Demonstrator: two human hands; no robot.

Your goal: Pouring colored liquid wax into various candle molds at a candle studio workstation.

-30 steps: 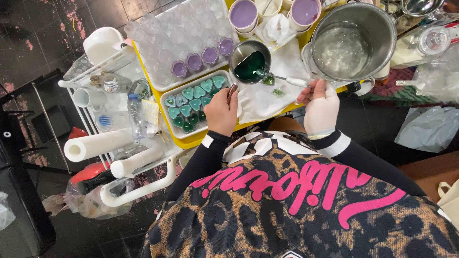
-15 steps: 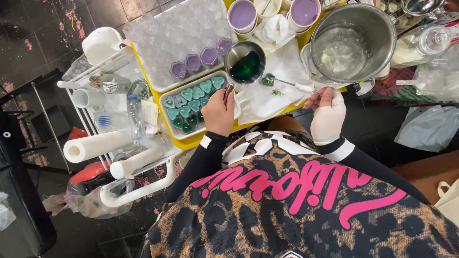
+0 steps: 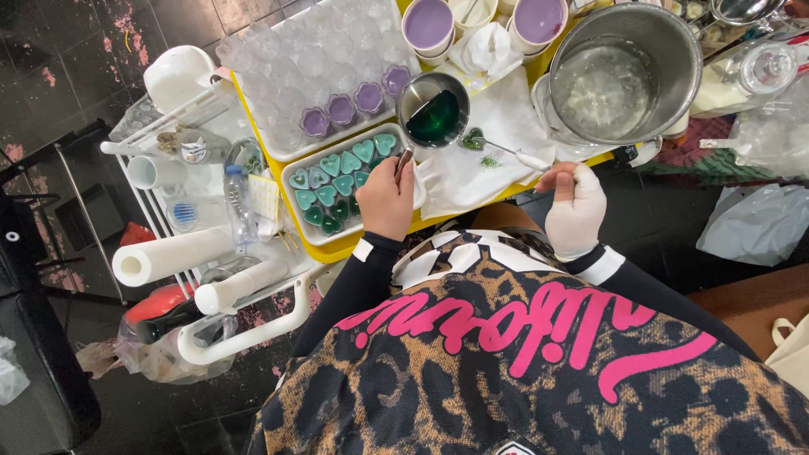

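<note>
The left hand (image 3: 386,200) rests at the near edge of the heart mould tray (image 3: 341,181), fingers pinched on a thin metal tool (image 3: 404,160) that points toward the small metal cup (image 3: 433,109) of dark green liquid just beyond the tray. The gloved right hand (image 3: 575,206) hovers to the right of the tray over the white cloth (image 3: 497,143), fingers curled together, near a spoon (image 3: 506,150).
</note>
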